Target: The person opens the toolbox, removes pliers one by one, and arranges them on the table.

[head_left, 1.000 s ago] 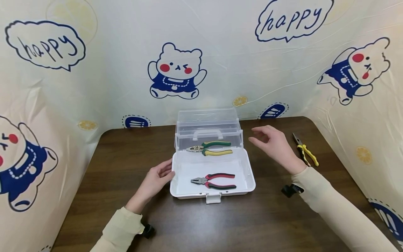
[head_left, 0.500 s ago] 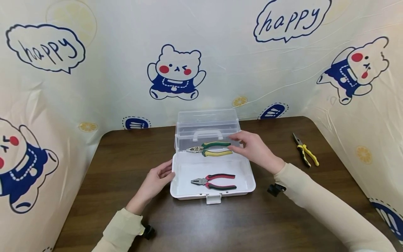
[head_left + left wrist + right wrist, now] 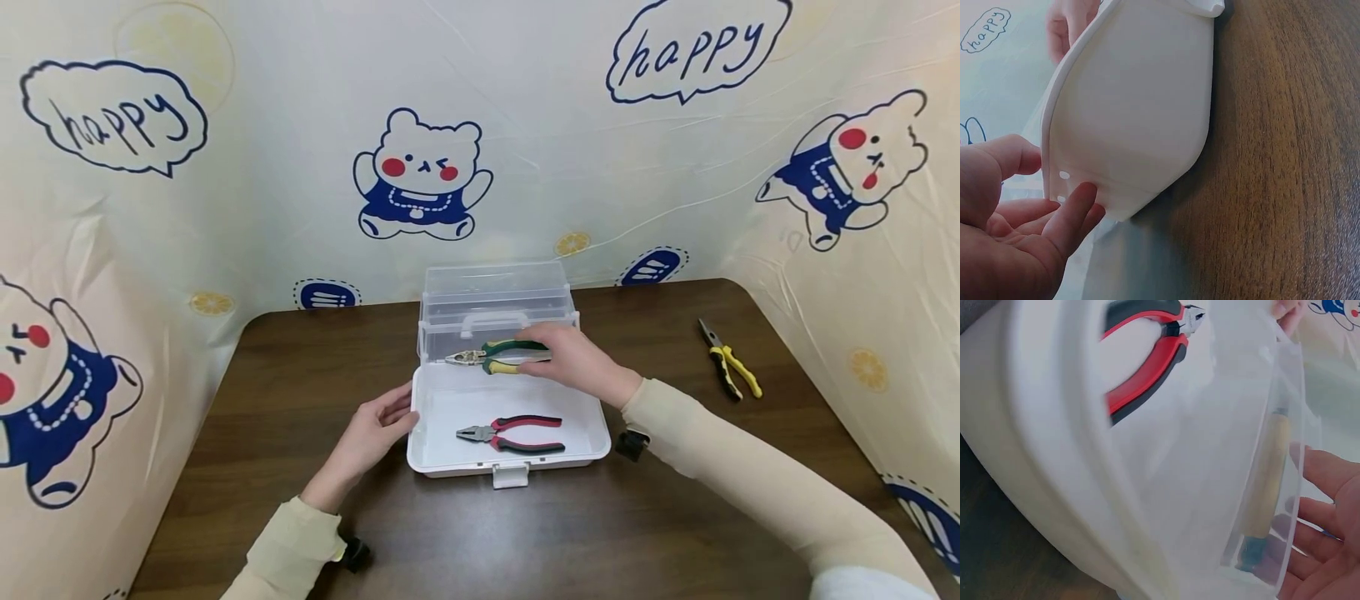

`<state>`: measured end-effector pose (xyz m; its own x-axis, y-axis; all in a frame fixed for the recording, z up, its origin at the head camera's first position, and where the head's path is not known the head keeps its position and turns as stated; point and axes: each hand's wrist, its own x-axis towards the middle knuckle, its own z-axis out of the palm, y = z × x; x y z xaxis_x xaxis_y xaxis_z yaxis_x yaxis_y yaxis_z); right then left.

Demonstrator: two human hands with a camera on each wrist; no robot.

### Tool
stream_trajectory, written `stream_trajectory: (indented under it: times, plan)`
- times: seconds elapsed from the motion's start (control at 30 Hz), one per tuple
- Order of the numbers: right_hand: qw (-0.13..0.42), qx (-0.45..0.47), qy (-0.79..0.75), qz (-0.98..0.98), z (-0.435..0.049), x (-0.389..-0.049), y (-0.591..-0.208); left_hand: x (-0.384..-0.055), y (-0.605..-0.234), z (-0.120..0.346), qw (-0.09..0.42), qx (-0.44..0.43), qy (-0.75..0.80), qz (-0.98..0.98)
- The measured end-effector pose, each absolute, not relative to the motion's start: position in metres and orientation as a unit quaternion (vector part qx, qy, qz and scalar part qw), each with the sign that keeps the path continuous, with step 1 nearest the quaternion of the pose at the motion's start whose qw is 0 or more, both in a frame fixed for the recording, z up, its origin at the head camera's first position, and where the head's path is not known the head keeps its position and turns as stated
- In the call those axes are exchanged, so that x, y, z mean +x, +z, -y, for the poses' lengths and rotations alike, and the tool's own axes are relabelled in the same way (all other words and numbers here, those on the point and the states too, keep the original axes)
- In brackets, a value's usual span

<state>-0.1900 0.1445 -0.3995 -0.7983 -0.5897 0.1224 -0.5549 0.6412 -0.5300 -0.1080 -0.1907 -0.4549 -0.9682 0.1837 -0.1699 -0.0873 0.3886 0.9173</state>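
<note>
Hands [image 3: 577, 362] beneath "happy" [image 3: 693, 48] bubbles

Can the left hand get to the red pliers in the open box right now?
Probably yes. The left hand rests on the box at its left wall, the lid is up, and the red pliers lie uncovered on the floor inside; the right hand is further back.
</note>
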Motion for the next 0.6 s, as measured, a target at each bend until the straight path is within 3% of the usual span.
stream_trajectory:
  times: [0.37,0.6]
  plan:
    - [0.083,-0.336,-0.239,-0.907,-0.135,-0.197,-0.401,-0.108,-0.456,0.191,0.125,0.029,0.56,-0.819]
    - [0.074,-0.35,-0.248,-0.9,-0.133,-0.199,-0.401,-0.108,-0.457,0.192,0.126,0.034,0.564,-0.816]
